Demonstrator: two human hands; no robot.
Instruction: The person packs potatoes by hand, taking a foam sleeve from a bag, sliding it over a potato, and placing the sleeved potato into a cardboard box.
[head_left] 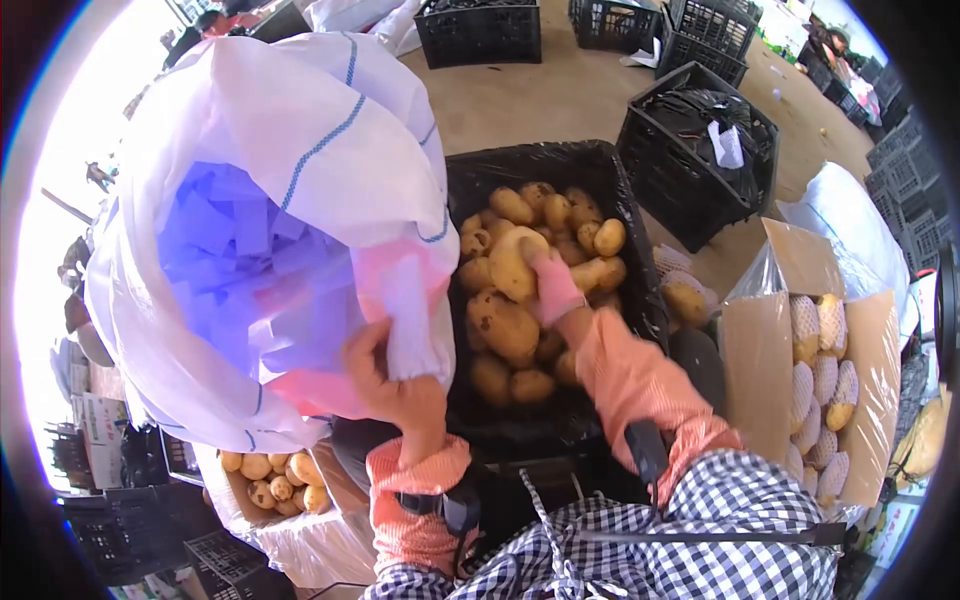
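Note:
My right hand (pixel 555 288) is closed around a large yellow potato (pixel 514 265) above the black-lined crate (pixel 530 425). Several more potatoes (pixel 502 325) lie heaped in that crate, some with dark spots. My left hand (pixel 398 392) pinches a flat white foam net sleeve (pixel 408 325) at the front edge of the big white woven sack (pixel 235 110). Inside the sack's wide mouth is a pile of similar flat sleeves (pixel 250 235), tinted blue-violet by the light.
On the right, a cardboard box (pixel 765 350) holds several potatoes in net sleeves. Another box of bare potatoes (pixel 270 480) stands at lower left. A black crate (pixel 690 150) with a plastic liner sits tilted beyond the potatoes, and more black crates (pixel 480 35) stand at the back.

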